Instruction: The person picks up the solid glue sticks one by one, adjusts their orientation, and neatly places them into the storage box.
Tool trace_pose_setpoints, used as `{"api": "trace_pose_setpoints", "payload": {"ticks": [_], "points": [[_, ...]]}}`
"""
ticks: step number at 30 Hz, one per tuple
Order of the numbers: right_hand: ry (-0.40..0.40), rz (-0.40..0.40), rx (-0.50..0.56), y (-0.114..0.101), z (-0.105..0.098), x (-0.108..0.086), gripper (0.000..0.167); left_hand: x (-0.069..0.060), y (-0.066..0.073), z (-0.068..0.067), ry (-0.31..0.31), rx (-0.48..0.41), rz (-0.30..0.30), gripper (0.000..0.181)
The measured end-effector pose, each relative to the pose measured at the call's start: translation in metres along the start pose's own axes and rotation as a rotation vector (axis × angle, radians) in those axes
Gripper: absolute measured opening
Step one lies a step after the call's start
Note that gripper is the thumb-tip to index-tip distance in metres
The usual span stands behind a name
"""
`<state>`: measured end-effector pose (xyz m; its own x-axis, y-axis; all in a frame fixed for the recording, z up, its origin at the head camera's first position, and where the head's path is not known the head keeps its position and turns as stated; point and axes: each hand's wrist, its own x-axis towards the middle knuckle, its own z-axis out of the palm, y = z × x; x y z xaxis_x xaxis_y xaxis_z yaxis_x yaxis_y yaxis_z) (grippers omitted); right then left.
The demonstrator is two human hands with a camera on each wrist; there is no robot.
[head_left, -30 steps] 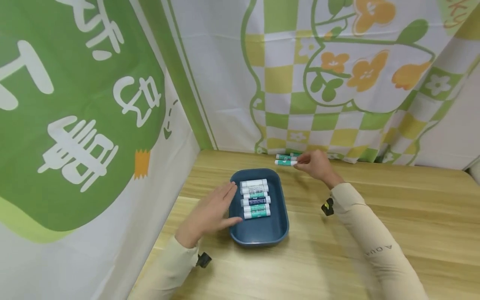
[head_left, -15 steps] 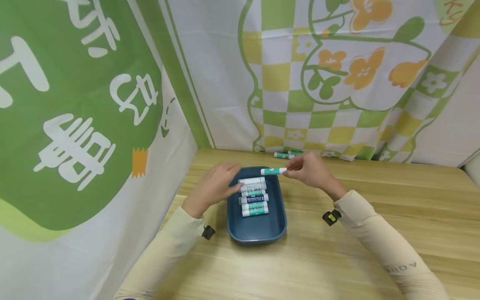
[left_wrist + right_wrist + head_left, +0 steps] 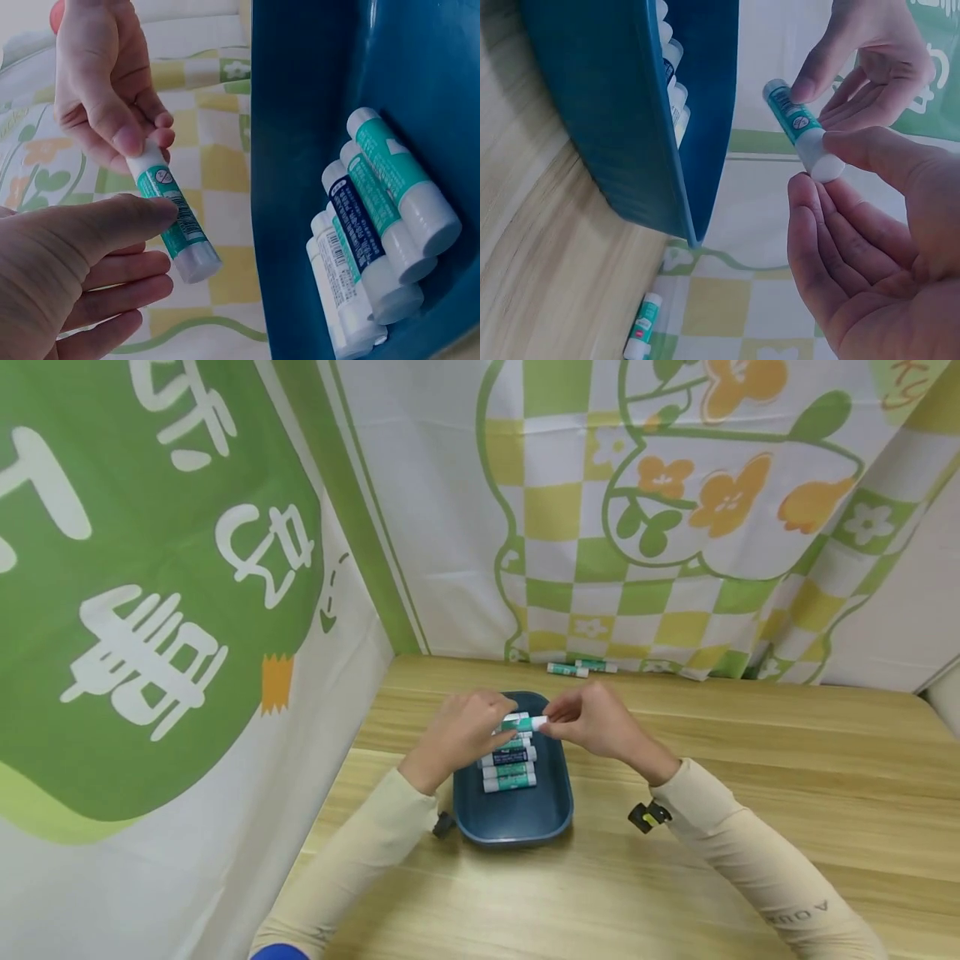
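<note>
A green-and-white glue stick (image 3: 527, 724) is held between both hands above the tray. My right hand (image 3: 596, 720) pinches its white end between thumb and fingertips. At the other end, the thumb of my left hand (image 3: 463, 731) lies on the label, with fingers behind the stick, as the left wrist view shows. Beneath them stands the dark blue tray (image 3: 513, 833), holding a row of several glue sticks side by side. Among that row are green-labelled glue sticks (image 3: 390, 154), one navy-labelled glue stick (image 3: 356, 225) and white ones; my left hand partly covers them in the head view.
Two more green-and-white glue sticks lie at the table's back edge by the curtain: a nearer glue stick (image 3: 567, 670) and a farther glue stick (image 3: 596, 666). A printed curtain (image 3: 585, 527) hangs behind the wooden table (image 3: 750, 760), and another cloth (image 3: 300, 760) hangs at left.
My right hand has picked up the glue stick from the back edge and brought it leftward over the tray. The left hand has moved from the tray's left rim to grip the stick's other end.
</note>
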<state>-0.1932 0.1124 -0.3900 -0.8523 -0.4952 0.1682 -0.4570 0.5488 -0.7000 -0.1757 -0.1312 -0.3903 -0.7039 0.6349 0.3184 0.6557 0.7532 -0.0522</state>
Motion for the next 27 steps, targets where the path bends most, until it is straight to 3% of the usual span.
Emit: {"api": "trace_pose_setpoints", "payload": {"ticks": [8,11,14,18,24,27], "points": [[0.028,-0.018,0.011,-0.005,-0.001,-0.003,0.014,0.002,0.005,0.004,0.023,0.04,0.035,0.021],[0.042,-0.028,0.014,-0.007,-0.001,-0.003,0.015,0.0,0.005,0.007,0.047,-0.005,0.015,0.02],[0.079,-0.048,0.042,-0.008,-0.002,-0.004,0.018,-0.002,0.004,0.01,0.093,-0.105,-0.051,0.02],[0.136,-0.066,0.102,-0.008,-0.005,-0.006,0.022,-0.008,0.001,0.013,0.222,-0.359,-0.222,0.022],[0.142,-0.089,0.156,-0.013,0.002,-0.011,0.022,-0.015,0.001,0.011,0.411,-1.007,-0.547,0.025],[0.151,-0.113,0.198,-0.019,0.011,-0.015,0.021,-0.018,0.006,0.011,0.454,-1.237,-0.659,0.027]]}}
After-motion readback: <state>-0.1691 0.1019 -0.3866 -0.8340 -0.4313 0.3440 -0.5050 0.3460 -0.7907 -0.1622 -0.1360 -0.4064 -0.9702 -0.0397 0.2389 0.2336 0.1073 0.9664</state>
